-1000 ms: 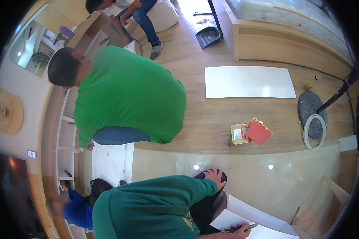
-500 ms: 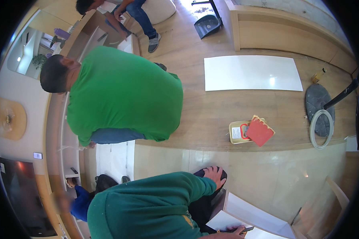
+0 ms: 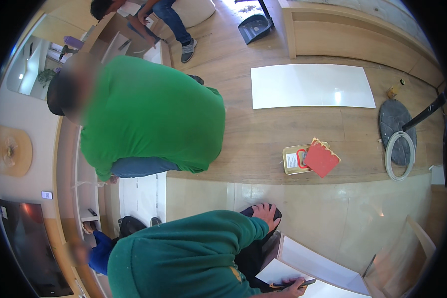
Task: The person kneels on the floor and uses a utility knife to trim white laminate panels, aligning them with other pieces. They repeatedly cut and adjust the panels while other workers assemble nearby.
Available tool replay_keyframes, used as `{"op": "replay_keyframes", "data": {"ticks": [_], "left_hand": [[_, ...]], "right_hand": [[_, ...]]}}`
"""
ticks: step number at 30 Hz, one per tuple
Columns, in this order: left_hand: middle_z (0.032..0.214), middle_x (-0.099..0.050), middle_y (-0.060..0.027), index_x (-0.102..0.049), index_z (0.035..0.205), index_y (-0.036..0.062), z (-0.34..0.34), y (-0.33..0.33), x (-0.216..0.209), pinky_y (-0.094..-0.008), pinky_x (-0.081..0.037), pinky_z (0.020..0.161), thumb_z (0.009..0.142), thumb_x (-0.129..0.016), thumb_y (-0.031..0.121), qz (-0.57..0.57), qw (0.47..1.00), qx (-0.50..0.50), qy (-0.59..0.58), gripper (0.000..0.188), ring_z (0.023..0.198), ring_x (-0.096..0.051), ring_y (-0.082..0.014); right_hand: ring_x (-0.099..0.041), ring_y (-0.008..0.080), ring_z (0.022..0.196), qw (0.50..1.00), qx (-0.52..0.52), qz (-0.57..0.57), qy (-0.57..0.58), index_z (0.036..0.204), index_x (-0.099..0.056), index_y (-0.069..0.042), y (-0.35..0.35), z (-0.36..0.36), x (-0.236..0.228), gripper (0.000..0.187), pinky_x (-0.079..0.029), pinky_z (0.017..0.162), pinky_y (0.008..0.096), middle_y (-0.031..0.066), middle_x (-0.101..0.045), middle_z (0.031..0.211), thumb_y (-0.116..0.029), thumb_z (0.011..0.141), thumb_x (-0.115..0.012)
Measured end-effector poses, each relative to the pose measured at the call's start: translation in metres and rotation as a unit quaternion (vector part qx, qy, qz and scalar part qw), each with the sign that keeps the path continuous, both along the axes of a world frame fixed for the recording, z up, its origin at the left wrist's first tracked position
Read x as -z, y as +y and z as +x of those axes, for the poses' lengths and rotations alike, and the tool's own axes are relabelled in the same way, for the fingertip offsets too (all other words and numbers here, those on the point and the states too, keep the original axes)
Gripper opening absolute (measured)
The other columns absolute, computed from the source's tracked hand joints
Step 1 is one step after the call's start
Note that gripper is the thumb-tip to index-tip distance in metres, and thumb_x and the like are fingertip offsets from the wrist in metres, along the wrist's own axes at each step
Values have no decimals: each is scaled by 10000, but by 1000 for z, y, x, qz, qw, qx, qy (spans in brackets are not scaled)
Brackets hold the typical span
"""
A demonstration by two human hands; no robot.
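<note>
Neither of my hands shows in the head view. Nearest at the lower edge is a co-worker in a dark green sweatshirt [image 3: 179,253]. One of that person's hands [image 3: 266,217] lies spread on a dark-trousered knee. Their other hand [image 3: 295,287] holds a slim dark tool [image 3: 309,282], of a kind I cannot make out, over a white panel [image 3: 278,274]. Against it stands an open, white-lined box or drawer [image 3: 323,263].
A person in bright green [image 3: 159,114] bends at the left; others sit or crouch beyond. On the floor lie a white board [image 3: 313,87], a gold tray [image 3: 289,168] under a red, ragged-edged piece [image 3: 323,159], and a hose ring [image 3: 391,164]. A dustpan [image 3: 256,28] stands far back.
Floor things and people sit slightly higher and further left in the picture, as the view has shifted. The nearby co-worker's hands keep about the same places.
</note>
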State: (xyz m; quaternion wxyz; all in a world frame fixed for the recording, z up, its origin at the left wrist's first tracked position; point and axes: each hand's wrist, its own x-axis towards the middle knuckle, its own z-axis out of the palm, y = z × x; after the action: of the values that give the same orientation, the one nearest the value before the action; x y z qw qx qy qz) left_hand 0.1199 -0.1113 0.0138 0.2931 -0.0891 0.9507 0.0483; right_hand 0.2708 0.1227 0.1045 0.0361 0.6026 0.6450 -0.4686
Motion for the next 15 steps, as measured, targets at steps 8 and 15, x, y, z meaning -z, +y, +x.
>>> {"op": "replay_keyframes", "data": {"ticks": [8,15], "left_hand": [[1195,-474,-228,-456,1304,66,-11,1,-1,-603,-348,938,838,-534,544,3,1000,-4,-2,671,1091,-469,-434],[1190,-481,-217,-453,1302,68,-11,3,0,-604,-345,933,830,-544,546,5,1000,-6,-3,678,1098,-465,-429]], "right_hand": [[-497,221,469,992,-97,78,23,809,-594,-25,-1,1,4,568,-467,457,387,130,-564,580,-548,947,-419],[-524,222,496,997,-56,42,30,824,-596,-5,-2,-4,-8,470,-476,470,380,132,-581,611,-447,918,-465]]}}
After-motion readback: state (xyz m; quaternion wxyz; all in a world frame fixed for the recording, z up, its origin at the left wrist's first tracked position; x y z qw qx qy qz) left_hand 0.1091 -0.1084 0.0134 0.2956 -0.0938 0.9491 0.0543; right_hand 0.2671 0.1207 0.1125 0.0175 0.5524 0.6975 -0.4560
